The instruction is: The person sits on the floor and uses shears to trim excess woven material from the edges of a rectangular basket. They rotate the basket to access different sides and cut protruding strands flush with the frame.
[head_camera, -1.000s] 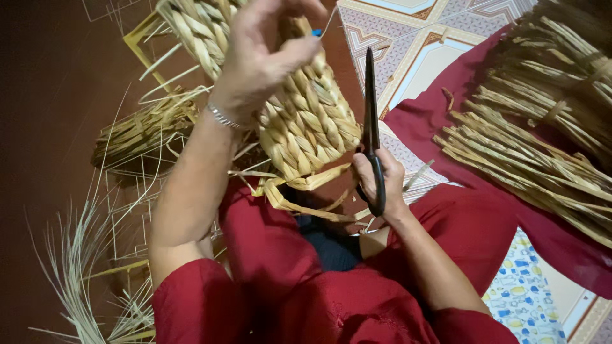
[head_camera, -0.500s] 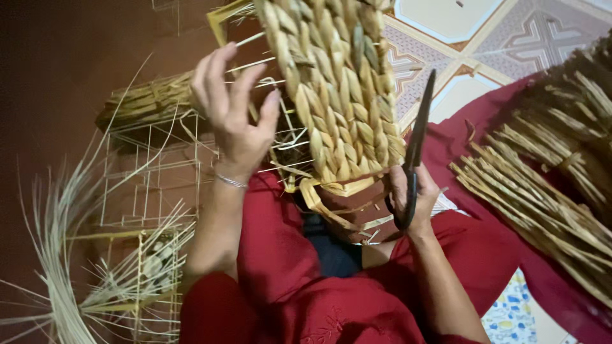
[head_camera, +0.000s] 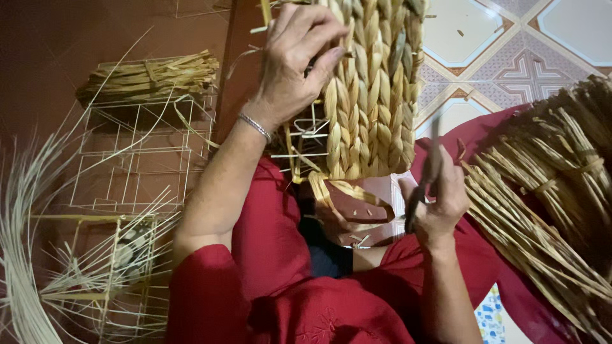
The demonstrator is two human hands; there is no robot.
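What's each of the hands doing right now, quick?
Left hand: closed, gripping the edge of the woven basket.
Right hand: closed around the dark scissors, blades pointing up.

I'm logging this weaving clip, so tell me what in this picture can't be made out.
Head view only:
- Woven basket: its top is cut off by the upper frame edge.
- Scissors: motion-blurred, and the right hand covers the handles, so whether the blades are open is unclear.
- Left hand: its grip on the weave hides what the fingertips pinch.
- Straw bundles: cut off at the right edge.
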